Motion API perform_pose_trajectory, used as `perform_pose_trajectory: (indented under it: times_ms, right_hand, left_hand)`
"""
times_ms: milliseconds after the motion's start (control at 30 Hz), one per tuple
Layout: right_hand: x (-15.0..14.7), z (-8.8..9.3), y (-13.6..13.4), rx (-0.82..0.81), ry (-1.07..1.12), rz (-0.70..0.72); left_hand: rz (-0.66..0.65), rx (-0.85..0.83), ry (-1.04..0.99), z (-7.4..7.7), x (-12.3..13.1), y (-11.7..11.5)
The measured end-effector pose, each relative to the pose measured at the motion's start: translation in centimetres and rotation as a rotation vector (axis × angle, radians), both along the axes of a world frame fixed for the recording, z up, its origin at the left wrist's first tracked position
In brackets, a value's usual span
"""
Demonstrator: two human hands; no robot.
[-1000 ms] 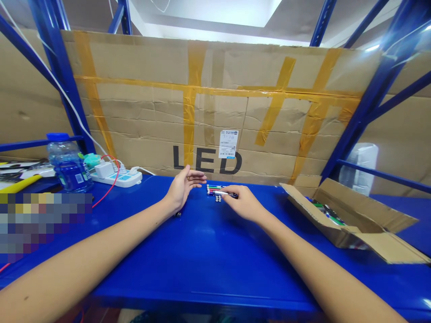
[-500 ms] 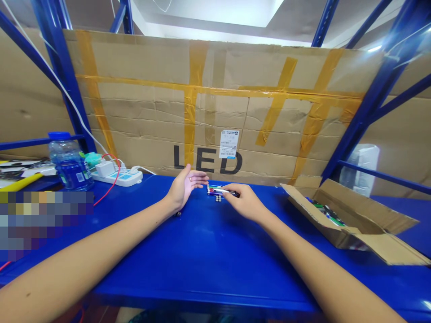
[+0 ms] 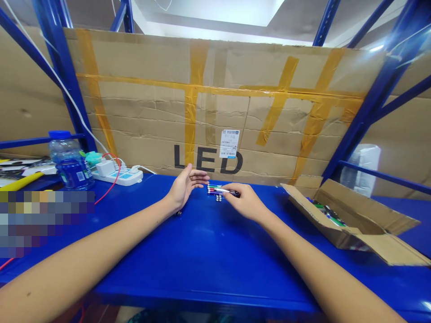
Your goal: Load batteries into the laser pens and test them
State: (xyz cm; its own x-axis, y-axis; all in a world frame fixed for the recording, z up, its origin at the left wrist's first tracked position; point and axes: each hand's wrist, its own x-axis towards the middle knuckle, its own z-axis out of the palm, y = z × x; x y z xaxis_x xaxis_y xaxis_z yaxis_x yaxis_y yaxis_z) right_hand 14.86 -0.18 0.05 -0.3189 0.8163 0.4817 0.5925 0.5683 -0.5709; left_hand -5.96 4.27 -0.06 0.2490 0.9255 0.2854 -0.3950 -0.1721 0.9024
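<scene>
Right hand (image 3: pixel 247 202) stretched forward over the blue table (image 3: pixel 208 251), grip closed: thumb and forefinger pinched on a slim silver stick (image 3: pixel 222 191) with a dark end, far back on the table near the cardboard. Just behind the stick, a short row of coloured pens (image 3: pixel 213 187) lying flat, with green, red and blue bands showing. Just in front of it, a few small silvery round pieces (image 3: pixel 218 198), too small to identify. Left hand (image 3: pixel 184 186) just left of the pens, palm turned up and toward the right, grip apart, fingers spread, nothing held; fingertips near the pens, contact impossible to tell. Tiny dark piece (image 3: pixel 178 214) on the table by the left wrist.

Behind it all, a taped cardboard sheet (image 3: pixel 141 116) upright against the blue rack (image 3: pixel 63 80), printed "LED" in large black letters. Over the letters, a white sticker (image 3: pixel 229 143) with a barcode, print too small to read. At far left, a white power strip (image 3: pixel 117 178) with plugs and a red wire (image 3: pixel 113 181), plus a clear water bottle (image 3: pixel 70 161) with a blue cap, label unreadable. At right, an open cardboard box (image 3: pixel 367 211), flaps spread, slim colourful items inside. Behind the box, a white plastic bag (image 3: pixel 362 166).
</scene>
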Motion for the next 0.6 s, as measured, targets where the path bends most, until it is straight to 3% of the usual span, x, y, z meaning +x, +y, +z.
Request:
perform_pose_trajectory:
  times_ms: [600]
  right_hand:
    - [0.00,0.27,-0.13,0.010,-0.036,-0.035]
  left_hand:
    - [-0.011,-0.008,0.008,-0.05,0.02,0.04]
